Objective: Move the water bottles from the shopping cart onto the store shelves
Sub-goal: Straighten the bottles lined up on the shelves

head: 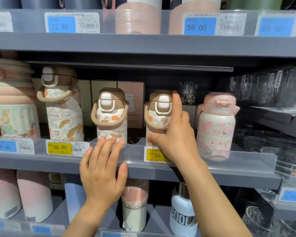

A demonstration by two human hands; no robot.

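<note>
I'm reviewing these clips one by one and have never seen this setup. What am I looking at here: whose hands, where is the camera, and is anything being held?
There is no machine here. One wide-angle camera sits on a person's head and looks forward and down, so both hands are the wearer's own.

They face a grey store shelf with a clear plastic front rail carrying price tags. On it stand patterned water bottles with brown lids.

The right hand has its grip on the right brown-lidded bottle, thumb low on the body, a finger up by the lid. The left hand lies open and flat against the rail, fingertips in front of the middle brown-lidded bottle, holding nothing.

A pink flowered bottle stands further right. No shopping cart is in view.
</note>
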